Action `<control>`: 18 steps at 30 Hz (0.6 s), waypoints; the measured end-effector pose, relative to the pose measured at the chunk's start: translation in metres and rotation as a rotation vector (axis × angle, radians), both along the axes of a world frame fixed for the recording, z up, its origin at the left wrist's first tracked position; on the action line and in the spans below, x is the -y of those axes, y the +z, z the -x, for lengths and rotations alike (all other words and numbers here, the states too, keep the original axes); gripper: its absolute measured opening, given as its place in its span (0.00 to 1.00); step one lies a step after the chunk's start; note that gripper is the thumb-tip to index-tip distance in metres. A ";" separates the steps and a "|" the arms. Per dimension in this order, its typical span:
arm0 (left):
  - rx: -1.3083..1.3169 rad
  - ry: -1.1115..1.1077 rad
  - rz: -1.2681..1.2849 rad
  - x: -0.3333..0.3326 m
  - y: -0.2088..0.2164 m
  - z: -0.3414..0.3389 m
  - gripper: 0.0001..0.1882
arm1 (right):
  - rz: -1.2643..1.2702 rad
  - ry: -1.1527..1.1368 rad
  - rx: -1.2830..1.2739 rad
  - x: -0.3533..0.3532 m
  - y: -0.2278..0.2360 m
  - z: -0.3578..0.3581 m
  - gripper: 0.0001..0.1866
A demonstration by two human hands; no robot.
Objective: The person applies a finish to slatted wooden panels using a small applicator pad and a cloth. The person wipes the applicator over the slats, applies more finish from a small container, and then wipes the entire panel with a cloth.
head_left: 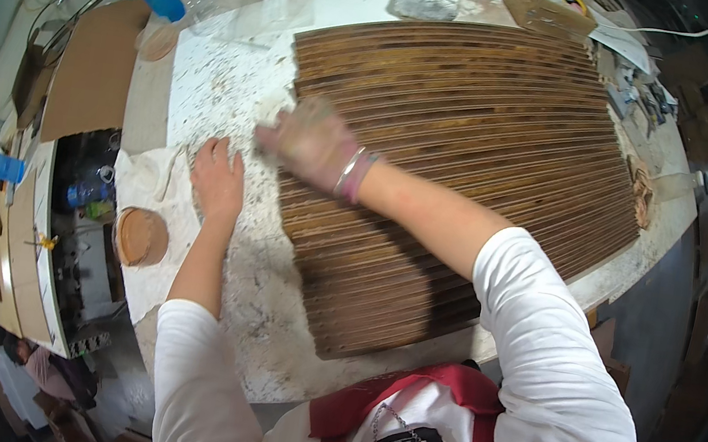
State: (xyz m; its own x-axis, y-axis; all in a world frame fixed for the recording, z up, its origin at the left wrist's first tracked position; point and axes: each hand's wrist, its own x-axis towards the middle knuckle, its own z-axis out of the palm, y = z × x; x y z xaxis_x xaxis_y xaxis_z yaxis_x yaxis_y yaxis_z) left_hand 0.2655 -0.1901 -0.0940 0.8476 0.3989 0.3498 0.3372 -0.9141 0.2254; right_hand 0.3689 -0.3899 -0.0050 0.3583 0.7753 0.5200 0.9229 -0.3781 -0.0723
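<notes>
The slatted wooden panel [458,181] lies on the worktable [221,78], right of both hands; a round bowl [141,237] sits at the table's left edge.

- The left hand [218,178] sits left of the frame's centre, palm down and flat, fingers together and pointing toward the top of the frame.
- Its forearm is bare and runs straight down to a white sleeve at the lower left.
- The right hand [311,142] is near the centre, blurred, fingers bunched and pointing left.
- Bands circle the right wrist; that bare forearm slants down-right into a white sleeve.
</notes>
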 end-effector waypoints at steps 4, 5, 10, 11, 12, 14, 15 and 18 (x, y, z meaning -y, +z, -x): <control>0.012 0.013 -0.032 -0.001 0.000 0.006 0.20 | 0.055 -0.174 -0.054 0.050 -0.003 -0.050 0.08; 0.000 0.022 -0.035 0.000 0.002 0.007 0.20 | 0.001 -0.294 -0.120 0.071 -0.005 -0.069 0.08; -0.029 0.017 -0.018 0.004 0.007 0.002 0.20 | 0.163 -0.176 -0.127 0.042 0.014 -0.034 0.09; -0.023 0.003 -0.018 0.005 0.006 0.000 0.19 | 0.161 -0.109 -0.102 0.038 0.003 -0.028 0.09; -0.030 -0.001 -0.021 0.004 0.006 0.000 0.20 | 0.092 -0.128 -0.065 0.047 -0.007 -0.030 0.09; -0.030 -0.003 -0.034 -0.001 0.006 0.005 0.20 | 0.120 -0.264 -0.176 0.087 0.005 -0.060 0.08; -0.027 -0.004 -0.031 -0.002 0.004 0.005 0.20 | -0.080 -0.266 -0.043 0.127 -0.016 -0.089 0.08; -0.037 0.003 -0.047 0.003 0.006 0.003 0.20 | 0.127 -0.765 -0.080 0.255 -0.006 -0.156 0.15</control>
State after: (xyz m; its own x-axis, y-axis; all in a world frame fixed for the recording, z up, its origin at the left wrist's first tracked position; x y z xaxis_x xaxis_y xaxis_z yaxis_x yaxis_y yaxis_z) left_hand 0.2626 -0.1927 -0.0884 0.8591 0.3858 0.3364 0.3477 -0.9222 0.1695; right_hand 0.5250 -0.6450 -0.0111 0.8504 0.3489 0.3938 0.3956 -0.9175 -0.0413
